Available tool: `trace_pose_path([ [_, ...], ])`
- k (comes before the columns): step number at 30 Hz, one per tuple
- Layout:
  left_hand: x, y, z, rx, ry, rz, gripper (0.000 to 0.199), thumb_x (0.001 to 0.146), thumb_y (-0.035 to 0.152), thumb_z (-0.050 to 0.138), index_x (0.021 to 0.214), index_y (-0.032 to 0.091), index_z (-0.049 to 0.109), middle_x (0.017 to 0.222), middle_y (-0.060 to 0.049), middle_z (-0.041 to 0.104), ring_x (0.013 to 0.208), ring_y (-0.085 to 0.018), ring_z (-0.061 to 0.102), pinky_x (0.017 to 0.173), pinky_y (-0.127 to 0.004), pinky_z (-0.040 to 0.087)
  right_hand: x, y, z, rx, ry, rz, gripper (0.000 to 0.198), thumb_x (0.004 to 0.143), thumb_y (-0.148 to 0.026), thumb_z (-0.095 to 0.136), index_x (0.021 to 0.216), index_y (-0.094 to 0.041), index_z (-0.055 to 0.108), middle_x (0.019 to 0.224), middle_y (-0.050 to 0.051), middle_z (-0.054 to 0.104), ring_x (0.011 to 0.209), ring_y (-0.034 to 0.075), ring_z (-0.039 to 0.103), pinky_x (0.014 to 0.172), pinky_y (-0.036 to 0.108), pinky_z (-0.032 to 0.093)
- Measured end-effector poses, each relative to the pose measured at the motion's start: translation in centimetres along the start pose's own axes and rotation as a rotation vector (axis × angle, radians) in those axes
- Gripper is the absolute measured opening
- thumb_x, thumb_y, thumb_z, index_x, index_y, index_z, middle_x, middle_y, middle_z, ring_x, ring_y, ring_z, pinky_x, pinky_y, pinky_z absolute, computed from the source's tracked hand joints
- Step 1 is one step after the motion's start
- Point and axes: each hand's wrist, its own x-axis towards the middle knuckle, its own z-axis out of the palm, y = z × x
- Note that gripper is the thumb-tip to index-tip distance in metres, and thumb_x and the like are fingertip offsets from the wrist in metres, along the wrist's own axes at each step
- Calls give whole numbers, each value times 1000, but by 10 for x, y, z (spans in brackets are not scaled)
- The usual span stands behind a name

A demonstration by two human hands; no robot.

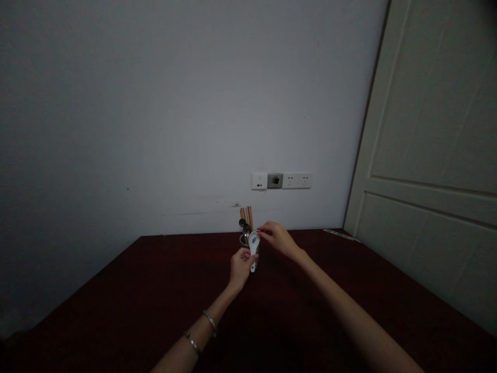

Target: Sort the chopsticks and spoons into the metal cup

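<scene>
A white ceramic soup spoon (253,241) with a blue mark in its bowl is held upright, bowl up and handle down. My left hand (241,264) is closed on its handle, thumb across the front. My right hand (276,237) has its fingers pinched at the right rim of the bowl. Just behind the spoon stands a holder (243,240), mostly hidden by the spoon and my left hand. Several wooden chopsticks (246,212) and metal spoons (246,228) stick up out of it.
The dark red table (155,290) meets a pale wall (194,103) at the back. Wall sockets (297,180) sit above its rear edge. A thin flat strip (341,235) lies at the back right, beside a light panelled door (427,207).
</scene>
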Motion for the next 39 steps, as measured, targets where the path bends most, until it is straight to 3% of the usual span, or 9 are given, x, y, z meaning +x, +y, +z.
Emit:
trace_pose_path([
  [7,-4,0,-3,22,-25,15,25,61,34,66,67,16,50,52,4,53,47,-11,54,46,-21,40,2,-9,5,-32,-17,-39,18,83,-26,49,83,-18,65,80,6,62,75,15,56,69,25,41],
  [14,5,8,-20,57,-70,126,28,68,40,61,76,14,56,68,-1,59,58,-11,56,50,-19,44,16,3,-2,24,19,-112,16,83,-25,48,81,-17,61,78,5,60,72,15,54,67,25,42],
  [17,16,6,-34,8,31,106,34,74,47,51,76,13,56,64,-1,56,54,-10,54,43,-18,43,31,16,-10,12,104,-149,17,83,-26,47,82,-16,61,77,5,59,71,15,54,67,27,42],
  [22,31,-13,-58,-62,242,-6,43,68,55,51,68,12,54,57,0,53,44,-9,49,34,-17,38,54,32,-17,-91,185,-167,18,85,-27,45,84,-15,59,79,6,57,72,15,53,68,28,43],
  [29,31,-37,-74,-74,296,-81,46,64,58,52,67,13,54,55,0,53,42,-9,49,33,-19,38,56,32,8,-204,113,-155,19,87,-25,41,87,-17,58,85,7,57,78,16,53,71,27,42],
  [39,27,-36,-75,-57,281,-88,45,64,57,54,67,12,54,54,0,52,40,-8,47,32,-17,37,31,38,45,-230,-60,-84,24,88,-30,39,87,-17,59,86,6,57,79,14,53,70,23,41],
])
